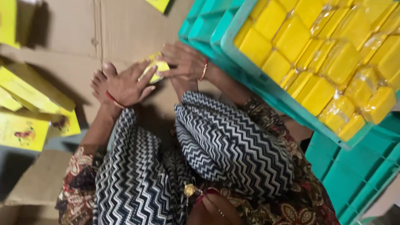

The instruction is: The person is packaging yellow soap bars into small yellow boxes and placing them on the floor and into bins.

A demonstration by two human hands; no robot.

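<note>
A small yellow packet (155,70) is pinched between left hand (125,85) and right hand (183,62), steadied over flattened cardboard (71,37) beside a teal crate (266,89) of yellow bars (291,37).

The two hands meet near the middle of the view, the left hand (125,85) at nine o'clock of the small packet (155,70) and the right hand (185,62) at three o'clock of it, both touching it, over sheets of cardboard (71,37). At two o'clock stands a crate (266,89) filled with wrapped blocks (316,46), seemingly stacked on other crates. Flat cartons (25,125) lie at nine o'clock.
</note>
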